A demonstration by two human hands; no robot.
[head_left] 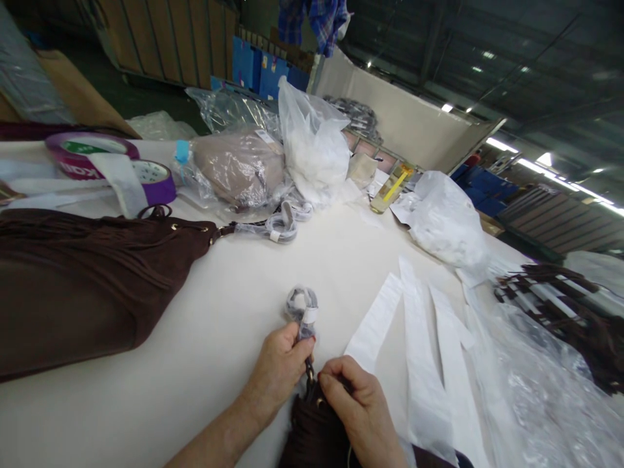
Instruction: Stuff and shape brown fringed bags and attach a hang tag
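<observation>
A dark brown bag [312, 432] lies at the table's near edge, partly hidden by my hands and cut off below. My left hand [283, 361] is closed around its strap [302, 305], which is coiled, wrapped in clear plastic and banded in white. Just right of it, my right hand [358, 403] pinches at the bag's top edge beside the metal ring; thumb and forefinger meet there. A second brown bag [97, 279] with fringe lies to the left, its wrapped strap [280, 224] stretching out onto the table.
White paper strips [414, 351] lie right of my hands, beside clear plastic bags [550, 396]. Tape rolls [153, 182] stand at the back left. Behind are a plastic-wrapped taupe bag [238, 166], a white plastic bag [312, 136] and a yellow-marked bottle-like item [391, 187].
</observation>
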